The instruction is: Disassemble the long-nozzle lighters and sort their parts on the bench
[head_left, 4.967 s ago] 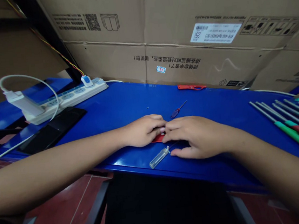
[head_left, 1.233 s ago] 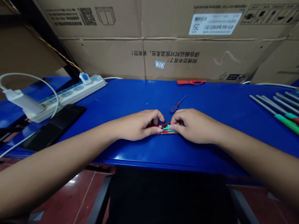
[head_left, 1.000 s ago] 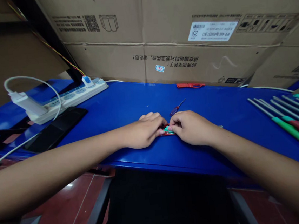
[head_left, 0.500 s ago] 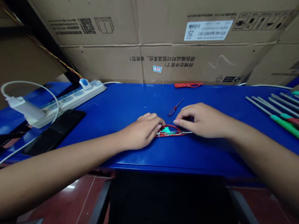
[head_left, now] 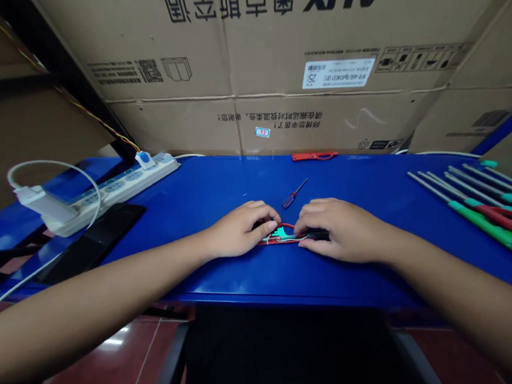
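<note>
An opened long-nosed lighter (head_left: 282, 233) lies on the blue table in front of me. Its red shell shows a turquoise trigger and a thin white wire inside. My left hand (head_left: 247, 228) pinches the lighter's left end, thumb on the near side and fingers curled over it. At the other end, the thumb and fingers of my right hand (head_left: 339, 231) close around the lighter, and something dark shows between them that I cannot make out. A small screwdriver (head_left: 290, 199) with a purple handle lies just beyond my hands. Farther back is a loose red shell half (head_left: 313, 156).
Several long-nosed lighters (head_left: 493, 214) with metal tubes lie on the right. To the left are a white power strip (head_left: 115, 187) with a plugged-in charger (head_left: 44, 203) and a black phone-like slab (head_left: 93, 241). A large cardboard box (head_left: 269, 46) stands behind the table.
My right hand has moved in to the lighter's right end, and its fingers have closed there. The left hand stays on the left end. My view has tilted up slightly.
</note>
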